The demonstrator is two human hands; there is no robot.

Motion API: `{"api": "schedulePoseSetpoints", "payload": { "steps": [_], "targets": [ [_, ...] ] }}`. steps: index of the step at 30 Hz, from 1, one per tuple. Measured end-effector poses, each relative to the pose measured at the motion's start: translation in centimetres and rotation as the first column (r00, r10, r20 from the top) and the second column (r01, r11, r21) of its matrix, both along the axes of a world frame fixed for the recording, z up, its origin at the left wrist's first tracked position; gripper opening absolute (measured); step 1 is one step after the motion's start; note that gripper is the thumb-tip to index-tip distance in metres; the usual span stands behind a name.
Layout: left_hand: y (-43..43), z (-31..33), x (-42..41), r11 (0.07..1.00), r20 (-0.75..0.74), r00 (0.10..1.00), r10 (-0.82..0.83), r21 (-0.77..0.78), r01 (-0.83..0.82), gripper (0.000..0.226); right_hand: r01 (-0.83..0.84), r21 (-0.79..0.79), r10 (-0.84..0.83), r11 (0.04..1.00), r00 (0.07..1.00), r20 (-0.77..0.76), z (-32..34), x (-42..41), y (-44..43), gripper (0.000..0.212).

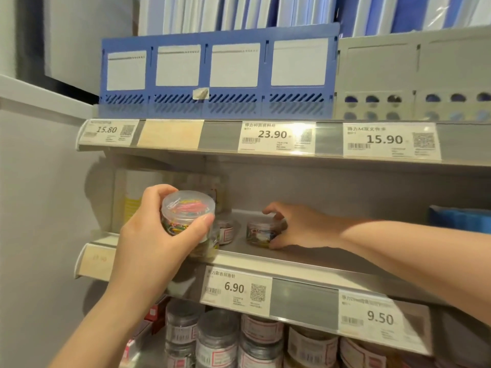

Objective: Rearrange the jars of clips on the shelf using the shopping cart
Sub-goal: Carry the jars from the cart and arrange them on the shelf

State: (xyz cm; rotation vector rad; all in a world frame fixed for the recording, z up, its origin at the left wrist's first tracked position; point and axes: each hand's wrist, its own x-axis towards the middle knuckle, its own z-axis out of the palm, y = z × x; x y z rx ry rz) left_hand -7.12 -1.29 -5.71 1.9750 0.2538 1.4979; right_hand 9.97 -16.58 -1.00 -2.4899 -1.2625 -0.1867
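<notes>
A grey metal shop shelf crosses the centre of the frame, beneath a blue slotted plastic file rack in the upper half. Stacked labelled clear jars fill the bottom edge. At centre left, the person's left hand grips a round clear plastic jar of multicoloured clips, held up before the shelf. At centre, the right hand curls round a labelled clear jar standing on the shelf, near a second labelled jar. A white 6.90 price tag hangs below.
</notes>
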Motion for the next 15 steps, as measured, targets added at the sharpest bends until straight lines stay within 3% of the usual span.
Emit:
{"api": "schedulePoseSetpoints", "payload": {
  "steps": [15],
  "targets": [
    [1.2, -0.7, 0.8, 0.999, 0.046, 0.999, 0.005, 0.035, -0.007, 0.057, -0.015, 0.003, 0.015, 1.000, 0.999, -0.037, 0.3, 2.3, 3.7, 0.068]
  ]
}}
